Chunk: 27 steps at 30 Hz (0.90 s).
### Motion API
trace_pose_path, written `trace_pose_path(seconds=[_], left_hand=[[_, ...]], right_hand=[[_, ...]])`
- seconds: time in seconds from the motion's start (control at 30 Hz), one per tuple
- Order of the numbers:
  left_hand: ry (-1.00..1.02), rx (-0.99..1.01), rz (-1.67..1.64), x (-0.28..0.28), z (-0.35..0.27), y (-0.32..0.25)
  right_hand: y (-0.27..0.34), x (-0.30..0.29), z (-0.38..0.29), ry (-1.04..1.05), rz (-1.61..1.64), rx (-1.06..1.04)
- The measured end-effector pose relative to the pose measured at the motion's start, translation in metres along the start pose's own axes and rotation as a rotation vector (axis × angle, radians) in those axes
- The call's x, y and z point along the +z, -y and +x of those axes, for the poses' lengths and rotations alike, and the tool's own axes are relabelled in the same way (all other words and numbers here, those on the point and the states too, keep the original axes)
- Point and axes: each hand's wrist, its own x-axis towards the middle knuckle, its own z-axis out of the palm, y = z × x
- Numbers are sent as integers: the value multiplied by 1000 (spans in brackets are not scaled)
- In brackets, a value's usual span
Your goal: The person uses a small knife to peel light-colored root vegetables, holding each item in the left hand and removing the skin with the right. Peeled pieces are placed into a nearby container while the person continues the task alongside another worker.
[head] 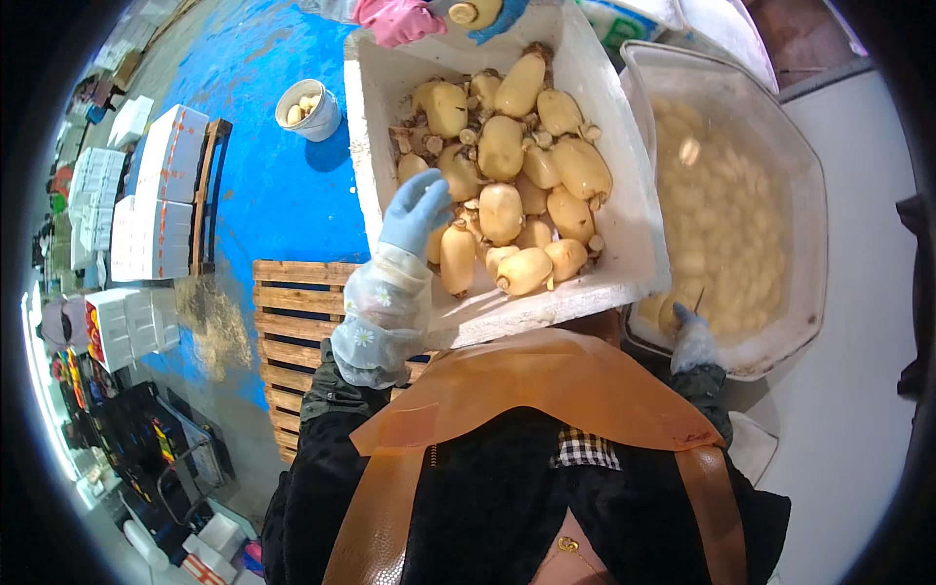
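My left hand [417, 212], in a light blue rubber glove with a flowered sleeve cover, hovers over the left side of a white foam box [629, 256]. Its fingers are apart and nothing is in them. Inside the box lie several peeled-looking lotus root segments [500, 212], with small cut ends [468, 136] among them. At the near edge of a water-filled plastic tub [817, 241], my right hand [691, 333] grips what looks like a small knife [700, 298], its thin blade pointing up. A lotus root segment [668, 313] touches or sits just beside its fingers. Many more segments lie under cloudy water.
Across the box, another person's blue-gloved hand [501, 22] holds a lotus root segment [475, 13], beside a pink sleeve [398, 20]. On the blue floor stands a white bucket [311, 113] with segments inside. A wooden pallet [300, 322] and stacked foam boxes [164, 175] are to the left.
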Motion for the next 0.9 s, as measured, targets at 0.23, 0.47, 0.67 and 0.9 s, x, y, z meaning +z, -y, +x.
trace_pose_path(seconds=[0.23, 0.47, 0.67, 0.9], left_hand=[[91, 18, 537, 10, 26, -11], [477, -65, 1081, 56, 11, 30], [745, -25, 1543, 106, -12, 59], [701, -214, 1337, 96, 14, 44]], right_hand=[[-47, 35, 115, 80, -292, -206], [31, 37, 109, -79, 328, -225], [183, 79, -51, 157, 258, -653], [194, 168, -162, 581, 80, -643]])
